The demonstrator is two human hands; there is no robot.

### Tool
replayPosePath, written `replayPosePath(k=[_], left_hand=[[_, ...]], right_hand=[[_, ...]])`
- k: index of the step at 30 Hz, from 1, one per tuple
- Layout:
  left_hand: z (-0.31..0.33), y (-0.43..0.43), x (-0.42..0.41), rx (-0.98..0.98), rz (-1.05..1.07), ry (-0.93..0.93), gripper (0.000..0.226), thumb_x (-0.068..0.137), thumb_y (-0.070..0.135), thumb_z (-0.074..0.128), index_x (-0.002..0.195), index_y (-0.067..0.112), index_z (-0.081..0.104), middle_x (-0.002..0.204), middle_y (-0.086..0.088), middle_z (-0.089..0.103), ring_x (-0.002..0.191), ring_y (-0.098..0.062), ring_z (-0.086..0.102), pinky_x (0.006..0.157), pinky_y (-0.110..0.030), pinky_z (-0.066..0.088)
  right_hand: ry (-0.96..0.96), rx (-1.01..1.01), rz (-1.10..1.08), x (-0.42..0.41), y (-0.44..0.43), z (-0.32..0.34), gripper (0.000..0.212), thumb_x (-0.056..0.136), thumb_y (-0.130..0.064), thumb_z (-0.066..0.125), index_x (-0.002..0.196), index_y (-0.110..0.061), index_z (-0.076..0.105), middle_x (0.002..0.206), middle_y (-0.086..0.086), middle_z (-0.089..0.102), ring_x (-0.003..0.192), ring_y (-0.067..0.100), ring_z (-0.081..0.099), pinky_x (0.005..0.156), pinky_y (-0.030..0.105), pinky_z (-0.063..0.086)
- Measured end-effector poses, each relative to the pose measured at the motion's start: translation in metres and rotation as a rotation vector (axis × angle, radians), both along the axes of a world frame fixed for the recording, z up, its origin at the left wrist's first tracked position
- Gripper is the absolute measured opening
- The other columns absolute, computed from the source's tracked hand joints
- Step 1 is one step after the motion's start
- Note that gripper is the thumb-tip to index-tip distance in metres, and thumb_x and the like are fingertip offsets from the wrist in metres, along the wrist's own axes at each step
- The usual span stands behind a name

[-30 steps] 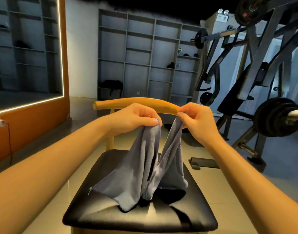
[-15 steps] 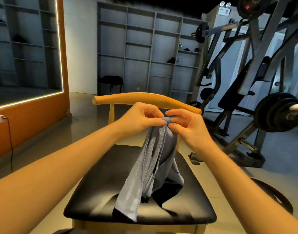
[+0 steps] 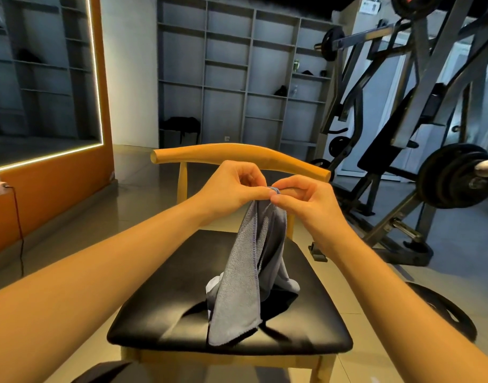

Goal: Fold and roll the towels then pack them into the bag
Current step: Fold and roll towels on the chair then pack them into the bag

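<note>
Over the chair seat (image 3: 160,313): grey towel (image 3: 245,280) hung from a pinch at its top.
L hand (image 3: 231,186) & R hand (image 3: 306,200) meet, fingertips clamped on the bunched upper corners; cloth hangs doubled, lower end draped on the black seat; looks light, limp, soft, not slippery, nothing to break; prob. best held at corners or stitched hem w/ a firm pinch, else the folds slump.
</note>
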State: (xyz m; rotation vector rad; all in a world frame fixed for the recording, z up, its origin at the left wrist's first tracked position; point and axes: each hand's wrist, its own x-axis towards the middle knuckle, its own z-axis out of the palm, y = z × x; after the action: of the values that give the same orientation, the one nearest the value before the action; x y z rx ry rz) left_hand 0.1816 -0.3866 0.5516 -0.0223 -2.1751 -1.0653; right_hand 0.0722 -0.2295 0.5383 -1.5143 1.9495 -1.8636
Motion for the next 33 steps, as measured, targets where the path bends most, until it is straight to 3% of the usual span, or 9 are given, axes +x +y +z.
replayPosePath(k=[4,7,12,16,20,22,25,29,33], left_hand=[[-0.002,0.0,0.0,0.026,-0.02,-0.083,0.019,0.086,0.028,0.08,0.09,0.009,0.078,0.081,-0.001,0.075,0.081,-0.012,0.07,0.074,-0.018,0.058],[-0.008,0.002,0.003,0.011,-0.037,-0.146,0.012,0.087,0.021,0.079,0.093,0.01,0.08,0.082,0.004,0.076,0.082,-0.008,0.071,0.07,-0.015,0.054],[-0.043,0.019,0.008,-0.138,0.011,-0.223,0.009,0.085,0.012,0.074,0.088,0.02,0.072,0.078,0.005,0.072,0.073,-0.011,0.068,0.068,-0.029,0.06],[-0.092,0.022,0.021,-0.118,0.083,-0.32,0.013,0.071,0.013,0.068,0.072,0.025,0.064,0.064,0.004,0.065,0.057,-0.01,0.055,0.057,-0.033,0.049],[-0.14,0.017,0.038,-0.132,0.08,-0.508,0.004,0.065,0.019,0.063,0.065,0.021,0.06,0.06,0.004,0.062,0.057,-0.013,0.052,0.057,-0.035,0.046],[-0.156,0.012,0.048,-0.185,0.085,-0.577,0.009,0.067,0.018,0.062,0.063,0.015,0.055,0.055,0.004,0.053,0.054,-0.012,0.043,0.055,-0.033,0.04],[-0.165,0.0,0.063,-0.217,0.11,-0.638,0.017,0.072,0.015,0.064,0.06,0.012,0.054,0.052,0.005,0.046,0.051,-0.008,0.038,0.054,-0.031,0.037],[-0.155,-0.019,0.073,-0.157,0.121,-0.682,0.017,0.08,0.009,0.067,0.065,0.013,0.063,0.06,-0.006,0.062,0.055,-0.01,0.051,0.059,-0.033,0.048],[-0.142,-0.034,0.061,-0.231,0.194,-0.64,0.015,0.087,0.015,0.07,0.074,0.021,0.071,0.066,0.004,0.071,0.064,-0.013,0.064,0.066,-0.03,0.052]], right_hand=[[-0.019,0.034,0.004,0.0,0.004,-0.004,0.016,0.088,-0.013,0.076,0.104,-0.009,0.075,0.093,0.0,0.079,0.09,0.014,0.076,0.077,0.02,0.058],[-0.057,0.06,0.036,-0.003,0.011,-0.01,0.013,0.088,-0.003,0.073,0.101,-0.004,0.075,0.092,0.007,0.079,0.09,0.019,0.076,0.078,0.023,0.059],[-0.045,0.058,-0.049,-0.005,0.025,-0.032,0.012,0.09,0.003,0.066,0.092,-0.005,0.074,0.089,0.011,0.076,0.086,0.019,0.072,0.074,0.025,0.059],[-0.183,-0.006,-0.133,-0.005,0.054,-0.064,0.015,0.089,0.009,0.058,0.085,-0.002,0.068,0.08,0.012,0.068,0.077,0.02,0.064,0.068,0.031,0.053],[-0.32,0.005,-0.194,0.001,0.086,-0.108,0.033,0.089,0.008,0.054,0.075,-0.018,0.068,0.084,0.013,0.065,0.09,0.031,0.064,0.076,0.042,0.052],[-0.39,0.004,-0.261,0.008,0.101,-0.13,0.039,0.091,0.006,0.051,0.07,-0.022,0.067,0.083,0.011,0.064,0.093,0.033,0.064,0.075,0.039,0.054],[-0.515,-0.017,-0.385,0.015,0.121,-0.159,0.034,0.094,0.005,0.046,0.073,-0.016,0.063,0.081,0.011,0.06,0.089,0.032,0.059,0.066,0.034,0.049],[-0.581,0.028,-0.45,0.018,0.134,-0.182,0.029,0.096,0.003,0.044,0.076,-0.007,0.061,0.08,0.015,0.059,0.086,0.03,0.058,0.061,0.027,0.05],[-0.609,0.047,-0.482,0.018,0.136,-0.183,0.031,0.098,0.002,0.043,0.075,-0.006,0.062,0.079,0.013,0.062,0.083,0.025,0.063,0.058,0.025,0.054]])
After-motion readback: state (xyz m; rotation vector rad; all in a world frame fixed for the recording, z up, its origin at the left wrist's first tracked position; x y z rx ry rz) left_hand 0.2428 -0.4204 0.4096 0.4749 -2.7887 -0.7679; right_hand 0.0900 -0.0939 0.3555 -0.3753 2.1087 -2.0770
